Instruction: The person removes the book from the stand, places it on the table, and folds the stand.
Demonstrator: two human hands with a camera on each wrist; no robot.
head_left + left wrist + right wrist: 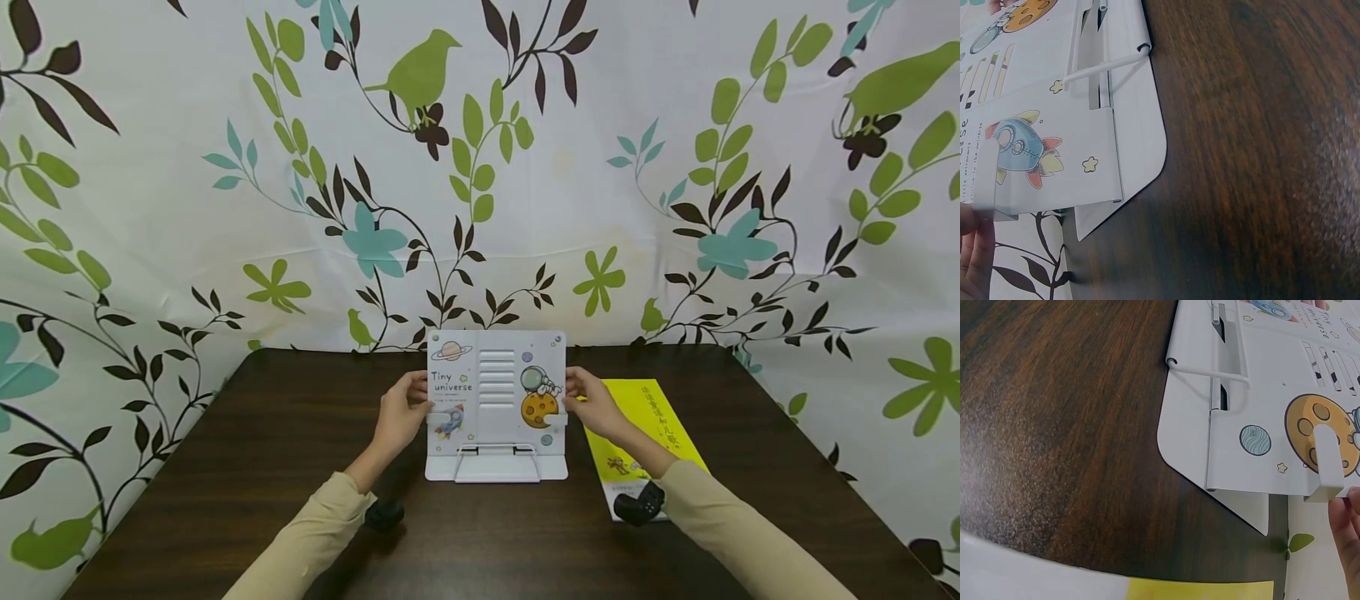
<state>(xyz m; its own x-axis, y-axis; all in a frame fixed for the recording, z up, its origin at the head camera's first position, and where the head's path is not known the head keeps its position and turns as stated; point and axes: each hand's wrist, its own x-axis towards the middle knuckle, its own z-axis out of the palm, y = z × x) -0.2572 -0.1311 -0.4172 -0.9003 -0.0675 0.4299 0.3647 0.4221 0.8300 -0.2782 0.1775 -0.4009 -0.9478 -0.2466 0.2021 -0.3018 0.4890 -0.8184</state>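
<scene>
A white book stand [497, 427] printed "Tiny universe", with a rocket and an astronaut on a moon, stands upright at the middle of the table. Its left edge is pinched by my left hand [399, 417], thumb at the front beside the left page clip [986, 178]. On the opposite edge my right hand [597, 403] grips the panel near the right page clip [1329, 459]. A white wire support [1210, 373] extends over the base plate [1141, 119] at the bottom. Most of the fingers behind the panel are hidden.
A yellow book [628, 408] lies on the dark wooden table [300, 442], under my right forearm. Behind the table's far edge hangs a white cloth [540, 208] patterned with leaves and birds. Dark wrist devices [639, 503] sit below both hands.
</scene>
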